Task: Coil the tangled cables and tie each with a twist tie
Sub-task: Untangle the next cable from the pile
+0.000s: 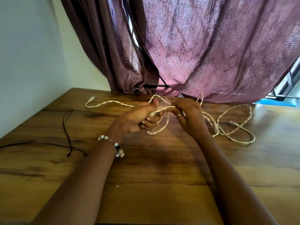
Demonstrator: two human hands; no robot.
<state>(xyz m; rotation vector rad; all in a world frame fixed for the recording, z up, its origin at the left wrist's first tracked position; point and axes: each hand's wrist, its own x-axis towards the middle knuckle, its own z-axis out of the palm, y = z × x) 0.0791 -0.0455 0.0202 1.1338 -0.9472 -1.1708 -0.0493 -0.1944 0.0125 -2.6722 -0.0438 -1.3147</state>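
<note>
Head view: the left hand (139, 117) has its fingers curled around a small bundle of the cream cable (233, 125), thumb raised above the strands. The right hand (190, 116), with a ring (180, 115) on one finger, pinches the same cable just beside the left hand, fingers bent over the strands. The cable is a twisted, rope-like cord, matte and pale; one plug end (92, 97) lies far left on the table, and loose loops spread to the right of the hands. A thin dark cord (65, 125) lies well apart on the left. A beaded bracelet (113, 146) circles the left wrist. The table (154, 184) is glossy wood with dark grain streaks. Behind it hangs a mauve curtain (211, 46) with an embossed floral pattern, beside a plain pale wall (29, 54).
</note>
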